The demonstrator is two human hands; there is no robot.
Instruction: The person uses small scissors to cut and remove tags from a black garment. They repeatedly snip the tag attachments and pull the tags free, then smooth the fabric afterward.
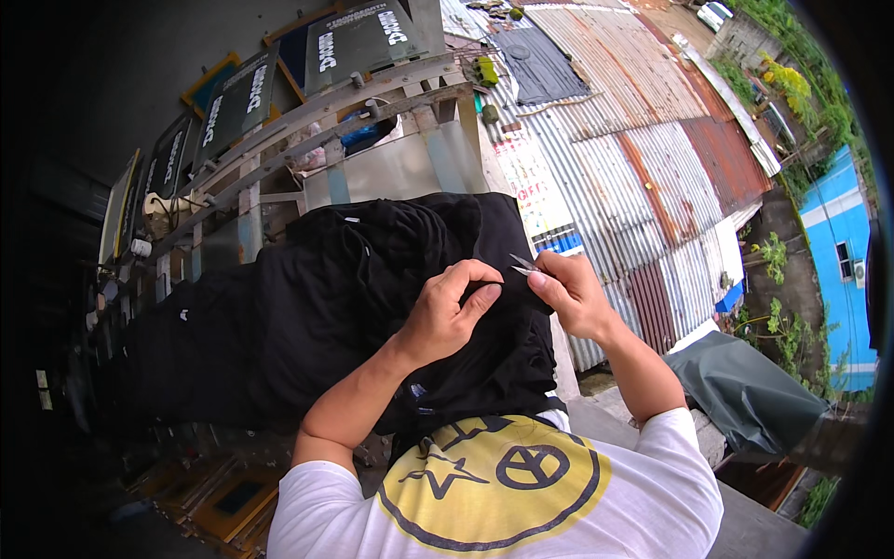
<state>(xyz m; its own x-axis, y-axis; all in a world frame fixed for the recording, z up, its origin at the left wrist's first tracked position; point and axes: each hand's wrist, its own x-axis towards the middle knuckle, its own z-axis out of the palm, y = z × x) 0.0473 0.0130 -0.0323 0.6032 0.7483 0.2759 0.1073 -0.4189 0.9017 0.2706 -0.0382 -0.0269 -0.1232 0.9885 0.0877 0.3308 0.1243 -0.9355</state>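
From the head view, the left hand (pixel 447 317) has its grip clenched on a fold of black garment (pixel 372 279), thumb and forefinger pinching the cloth up into a small ridge, probably so that a loose thread stands clear of the fabric. Just beside that pinch, on its right, the right hand (pixel 570 296) holds small metal thread snips (pixel 523 265), its grip closed around them with the blades pointing toward the pinched fold and nearly touching it. The garment lies on a heap of black clothes (pixel 233 345) that spreads away from the grip to the left and toward the person's white shirt with a yellow round print (pixel 503 484). Beyond the grip stand framed printing screens (pixel 242 98), and rusted corrugated roofs (pixel 643 140) lie off to the right.
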